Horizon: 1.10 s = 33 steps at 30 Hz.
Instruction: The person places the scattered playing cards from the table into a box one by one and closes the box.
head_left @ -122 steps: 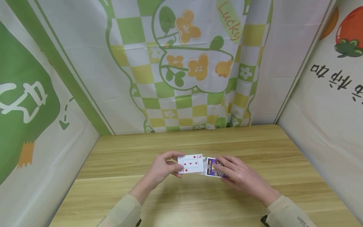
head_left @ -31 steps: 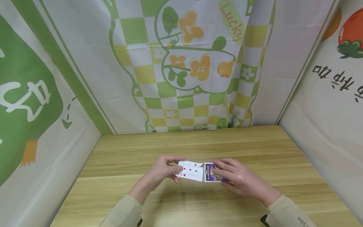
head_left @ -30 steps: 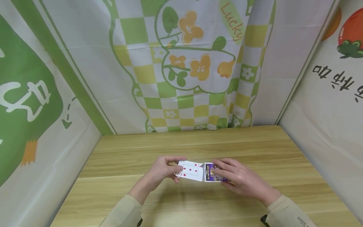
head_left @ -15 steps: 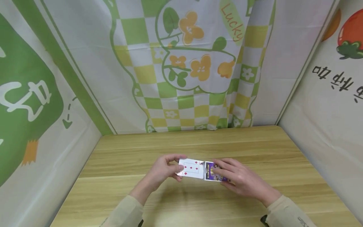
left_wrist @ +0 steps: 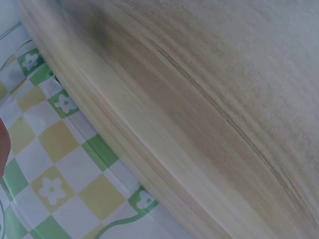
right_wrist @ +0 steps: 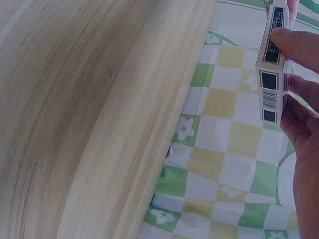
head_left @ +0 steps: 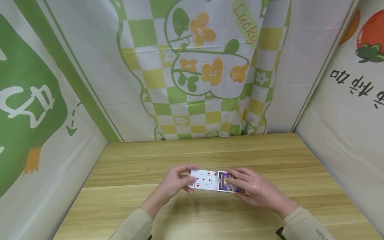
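Observation:
My left hand (head_left: 175, 182) pinches the left end of the playing cards (head_left: 204, 180), thumb on top. The top card faces up with red diamonds and a 3 in its corner. Held in my right hand (head_left: 256, 186) is a purple and white card box (head_left: 225, 181), its opening towards the cards. The cards' right end meets that opening; I cannot tell how far inside it lies. In the right wrist view the thumb presses the narrow side of the box (right_wrist: 269, 94), whose end bears a barcode. Only a sliver of skin shows at the left wrist view's edge.
Both hands are above a wooden table (head_left: 135, 163). A green and yellow checked curtain (head_left: 195, 110) hangs behind its far edge. Printed cloth walls stand at the left (head_left: 90, 120) and right (head_left: 339, 110).
Compared with the oldest frame, the gap between cards and box has closed, and both are slightly lower. In the last second the cards have tilted a little and shifted slightly right.

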{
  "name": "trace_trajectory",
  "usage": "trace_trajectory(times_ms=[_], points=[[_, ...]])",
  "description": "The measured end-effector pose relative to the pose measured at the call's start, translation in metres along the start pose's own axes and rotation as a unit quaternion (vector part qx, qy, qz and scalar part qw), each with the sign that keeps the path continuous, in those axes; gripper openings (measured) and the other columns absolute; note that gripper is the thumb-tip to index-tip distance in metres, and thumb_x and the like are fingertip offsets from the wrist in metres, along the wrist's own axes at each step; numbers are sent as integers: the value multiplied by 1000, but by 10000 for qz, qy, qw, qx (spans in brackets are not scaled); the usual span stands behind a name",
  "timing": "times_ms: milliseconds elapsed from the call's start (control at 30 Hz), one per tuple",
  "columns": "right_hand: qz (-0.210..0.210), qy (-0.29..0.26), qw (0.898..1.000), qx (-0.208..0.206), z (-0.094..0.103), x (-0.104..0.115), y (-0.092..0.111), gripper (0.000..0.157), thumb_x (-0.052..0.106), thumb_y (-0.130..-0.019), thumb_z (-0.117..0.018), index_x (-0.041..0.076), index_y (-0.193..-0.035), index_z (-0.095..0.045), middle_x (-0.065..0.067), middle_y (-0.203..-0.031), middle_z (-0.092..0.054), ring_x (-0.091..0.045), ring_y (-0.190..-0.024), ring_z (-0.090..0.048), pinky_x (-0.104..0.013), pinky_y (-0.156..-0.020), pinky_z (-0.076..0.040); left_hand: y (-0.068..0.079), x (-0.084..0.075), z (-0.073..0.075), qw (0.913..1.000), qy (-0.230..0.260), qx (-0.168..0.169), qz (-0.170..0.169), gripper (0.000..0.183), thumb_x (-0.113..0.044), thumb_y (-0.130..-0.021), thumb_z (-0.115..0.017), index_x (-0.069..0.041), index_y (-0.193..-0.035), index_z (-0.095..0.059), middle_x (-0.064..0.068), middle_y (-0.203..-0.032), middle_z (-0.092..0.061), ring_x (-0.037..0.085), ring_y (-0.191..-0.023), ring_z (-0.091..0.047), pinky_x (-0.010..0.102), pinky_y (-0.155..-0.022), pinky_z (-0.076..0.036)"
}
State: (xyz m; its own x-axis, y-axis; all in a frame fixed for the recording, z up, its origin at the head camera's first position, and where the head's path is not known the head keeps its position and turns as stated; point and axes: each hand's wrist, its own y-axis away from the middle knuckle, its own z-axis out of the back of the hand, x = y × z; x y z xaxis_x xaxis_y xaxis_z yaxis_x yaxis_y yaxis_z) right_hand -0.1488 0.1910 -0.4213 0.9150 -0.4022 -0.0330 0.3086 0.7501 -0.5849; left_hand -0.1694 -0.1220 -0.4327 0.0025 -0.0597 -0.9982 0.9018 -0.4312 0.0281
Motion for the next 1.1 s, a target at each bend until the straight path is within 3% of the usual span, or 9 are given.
trace_trajectory(times_ms=[267,433,567,900,1100], points=[[-55,-53,10000,53,1,0,1,60,18,-69,-77,12,-126,-59,-9,-137,-47,-26,-114,-52,-40,-90,-51,3,1,2,9994,-342,68,-74,37,-13,-83,-68,-17,-119,-62,17,-103,-56,29,-61,-62,53,-61,-56],[-99,-104,9999,82,2,1,1,59,18,-70,-77,12,-126,-58,-9,-137,-48,-26,-114,-52,-39,-90,-51,5,2,5,9995,-248,45,-171,38,-11,-85,-66,-11,-122,-60,18,-104,-56,29,-61,-61,50,-57,-56],[-124,-69,9999,67,2,1,1,58,19,-70,-76,12,-125,-59,-9,-136,-48,-27,-114,-52,-40,-90,-50,7,1,6,9998,-147,-74,-140,36,-13,-86,-66,-13,-122,-60,18,-103,-56,27,-58,-60,49,-57,-56],[-132,-10,9999,112,2,-1,0,60,19,-69,-77,13,-125,-59,-9,-137,-48,-26,-113,-52,-40,-89,-51,6,-5,8,9972,171,-97,-728,35,-11,-84,-68,-9,-119,-61,21,-105,-52,25,-58,-57,44,-49,-55],[-115,-15,9999,128,0,-1,1,60,19,-69,-77,13,-125,-59,-8,-137,-47,-26,-114,-52,-39,-90,-51,4,-3,3,9988,-187,45,-453,34,-11,-83,-68,-16,-116,-64,18,-102,-58,24,-54,-59,43,-47,-56]])
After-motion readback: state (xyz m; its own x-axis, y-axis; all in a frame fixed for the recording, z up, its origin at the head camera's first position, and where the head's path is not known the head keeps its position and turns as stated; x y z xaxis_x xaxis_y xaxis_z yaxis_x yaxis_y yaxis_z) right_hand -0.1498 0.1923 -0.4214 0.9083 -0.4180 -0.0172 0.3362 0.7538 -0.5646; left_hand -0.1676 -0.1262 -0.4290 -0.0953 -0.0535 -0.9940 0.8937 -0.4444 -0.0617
